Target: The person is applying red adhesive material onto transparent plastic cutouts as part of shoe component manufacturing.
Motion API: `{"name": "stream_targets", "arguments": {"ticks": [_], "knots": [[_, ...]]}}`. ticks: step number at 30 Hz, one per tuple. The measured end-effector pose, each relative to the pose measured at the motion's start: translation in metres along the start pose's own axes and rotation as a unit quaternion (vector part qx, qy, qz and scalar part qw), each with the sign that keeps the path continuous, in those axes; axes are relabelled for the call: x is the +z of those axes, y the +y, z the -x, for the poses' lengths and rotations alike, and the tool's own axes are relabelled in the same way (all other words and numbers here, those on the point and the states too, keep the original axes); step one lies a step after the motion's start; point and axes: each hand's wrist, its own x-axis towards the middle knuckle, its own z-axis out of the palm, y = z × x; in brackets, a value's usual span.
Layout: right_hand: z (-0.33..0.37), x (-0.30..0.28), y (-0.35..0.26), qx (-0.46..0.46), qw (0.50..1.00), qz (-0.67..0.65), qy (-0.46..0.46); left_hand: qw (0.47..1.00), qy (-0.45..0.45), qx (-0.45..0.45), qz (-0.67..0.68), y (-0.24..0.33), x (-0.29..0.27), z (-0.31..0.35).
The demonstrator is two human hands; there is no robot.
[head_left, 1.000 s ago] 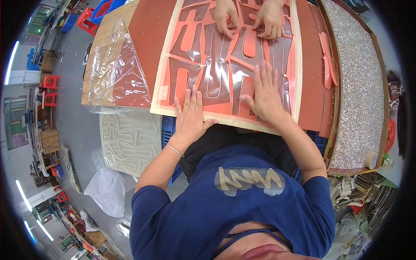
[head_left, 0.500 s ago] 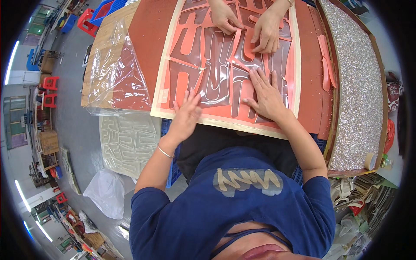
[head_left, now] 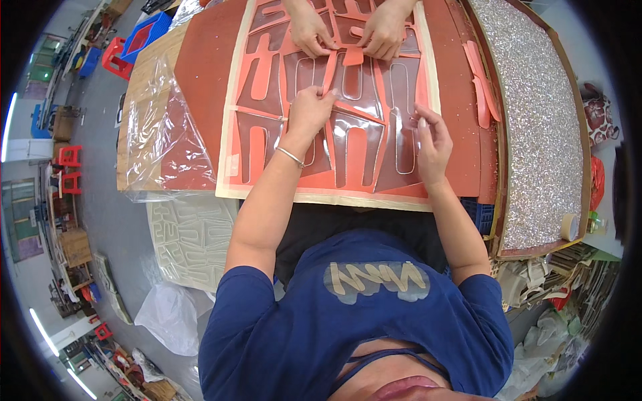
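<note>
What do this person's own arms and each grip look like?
Short, navy-blue fabric sleeves cover the upper arms. A thin, silvery round bangle circles the left wrist; the right wrist shows none. Neither the left grip nor the right grip wears a glove.

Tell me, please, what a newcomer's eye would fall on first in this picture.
Probably the coral-red cut-out sheet at top centre, with the person's left hand and right hand over it and a co-worker's hands coming in from the top edge. Next, likely, the glittering silver panel at the right. The crinkled clear film left of the sheet also catches the light.
</note>
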Motion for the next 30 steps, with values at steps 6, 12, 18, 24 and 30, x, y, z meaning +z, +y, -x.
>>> {"name": "stream_targets", "arguments": {"ticks": [6,12,18,24,30], "knots": [[-0.022,0.003,-0.007,0.331,0.934,-0.044,-0.123,0.971,-0.117,-0.038,0.203,-0.016,-0.014,-0.009],[-0.021,0.014,-0.009,0.312,0.942,0.023,-0.123,0.977,-0.072,-0.065,0.188,-0.013,-0.018,-0.001],[-0.007,0.019,0.0,0.094,0.96,0.241,-0.105,0.996,-0.028,-0.059,0.055,-0.011,-0.021,0.002],[0.001,0.02,0.001,-0.17,0.908,0.379,-0.063,0.992,-0.069,-0.062,0.091,-0.017,-0.019,0.003],[0.002,0.02,0.011,-0.231,0.894,0.379,-0.057,1.0,0.005,0.013,-0.011,-0.03,-0.007,0.0]]}}
